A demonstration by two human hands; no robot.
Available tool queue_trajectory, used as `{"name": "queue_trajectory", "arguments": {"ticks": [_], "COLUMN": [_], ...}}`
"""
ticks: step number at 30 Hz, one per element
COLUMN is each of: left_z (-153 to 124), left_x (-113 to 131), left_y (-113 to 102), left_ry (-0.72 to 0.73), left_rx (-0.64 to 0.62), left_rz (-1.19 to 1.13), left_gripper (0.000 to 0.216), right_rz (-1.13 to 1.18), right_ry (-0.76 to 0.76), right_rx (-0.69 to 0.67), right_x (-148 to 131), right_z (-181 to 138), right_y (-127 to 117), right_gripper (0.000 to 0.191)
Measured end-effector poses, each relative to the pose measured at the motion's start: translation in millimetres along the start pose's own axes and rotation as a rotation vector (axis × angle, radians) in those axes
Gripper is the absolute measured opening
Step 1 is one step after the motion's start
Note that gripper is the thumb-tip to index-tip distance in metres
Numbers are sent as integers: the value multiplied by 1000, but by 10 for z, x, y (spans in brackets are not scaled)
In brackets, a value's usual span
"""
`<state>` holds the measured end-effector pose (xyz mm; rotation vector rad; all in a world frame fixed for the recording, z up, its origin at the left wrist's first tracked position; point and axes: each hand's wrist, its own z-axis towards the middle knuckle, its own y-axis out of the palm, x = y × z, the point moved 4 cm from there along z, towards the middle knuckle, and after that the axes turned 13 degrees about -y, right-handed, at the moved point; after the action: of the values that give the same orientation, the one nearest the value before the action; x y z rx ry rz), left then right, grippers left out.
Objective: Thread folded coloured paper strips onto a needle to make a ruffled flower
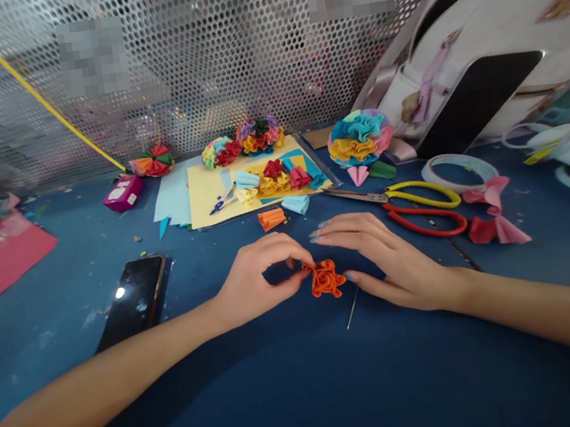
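Note:
Just in front of me, a small orange paper flower point(327, 278) with curled edges is at the middle of the blue table point(312, 395). The thumb and index finger of my left hand point(273, 276) pinch its left edge. My right hand point(388, 259) hovers at the flower's other side, fingers stretched out and apart from the thumb. That thumb's tip is at the flower's right edge; whether it touches, I cannot tell. Below it lies a thin metal needle-like stick point(351, 309). Beyond my hands sit a folded orange paper piece point(271, 218) and a light blue one point(296, 204).
Scissors point(417, 204) and a tape roll point(461, 171) lie right. A phone point(134, 297) is left; another phone point(480, 102) leans on a bag point(501, 10). Paper sheets point(202, 197) and ruffled paper balls point(362, 138) lie before a perforated metal screen point(239, 49).

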<state>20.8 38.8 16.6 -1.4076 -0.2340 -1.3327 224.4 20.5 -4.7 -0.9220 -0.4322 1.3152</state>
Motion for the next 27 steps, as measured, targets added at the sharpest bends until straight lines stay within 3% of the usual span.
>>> {"name": "queue_trajectory", "arguments": {"ticks": [7,12,17,22,27], "left_z": [0,0,-38,-80,-64], "left_x": [-25,-43,3,50,17], "left_y": [46,58,79,92,94], "left_ry": [50,14,-2,33,-62], "left_rx": [-22,13,-4,25,16], "left_rz": [75,129,137,125,29], "left_gripper": [11,9,7,7,8], "right_rz": [25,131,320,440,469], "right_ry": [49,125,315,424,459], "right_rx": [36,68,139,168,215], "right_x": [23,27,0,-32,-4], "right_z": [-4,21,97,153,148], "right_y": [-6,-3,67,164,160], "right_gripper": [50,34,14,15,14]}}
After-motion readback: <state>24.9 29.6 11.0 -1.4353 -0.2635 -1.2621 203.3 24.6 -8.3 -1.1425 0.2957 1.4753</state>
